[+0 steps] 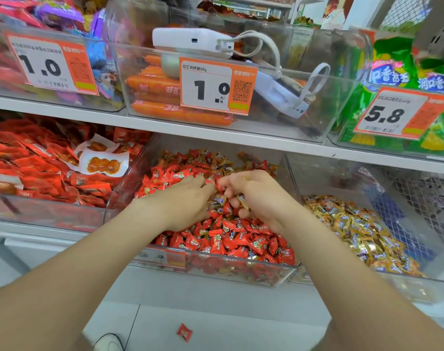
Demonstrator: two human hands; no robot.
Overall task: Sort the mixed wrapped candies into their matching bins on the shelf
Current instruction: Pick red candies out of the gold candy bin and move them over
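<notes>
Two hands work inside the middle bin [216,260] on the lower shelf, a clear container filled with red-wrapped candies [231,239] with gold-wrapped ones scattered among them.

Left hand [188,198]: palm down on the pile, fingers bent forward into the candies toward the other hand. Its fingertips are buried among the wrappers, so whether it has hold of any piece cannot be told.

Right hand [256,196]: fingers curled inward, gripping gold-wrapped pieces [242,200] against the palm, just above the pile. The fingertips of the two hands lie very near each other.

Just beside the middle bin on the right stands the right bin [293,178], also clear, holding a heap of gold-wrapped candies [355,224]. On the left, a third bin holds red snack packets [38,171], with two white-edged packets [103,163] lying on top.

Upper shelf, far side: a clear bin of orange sausages [160,89] carries a price tag [217,84] reading 1.0. A white power bank [193,40] with a looped cable rests across the top of that bin. Farther right are green bags [393,72] behind a tag reading 5.8 [390,115].

Floor, near edge: one red candy [184,332] lies alone, with a white shoe [109,343] to its left.
</notes>
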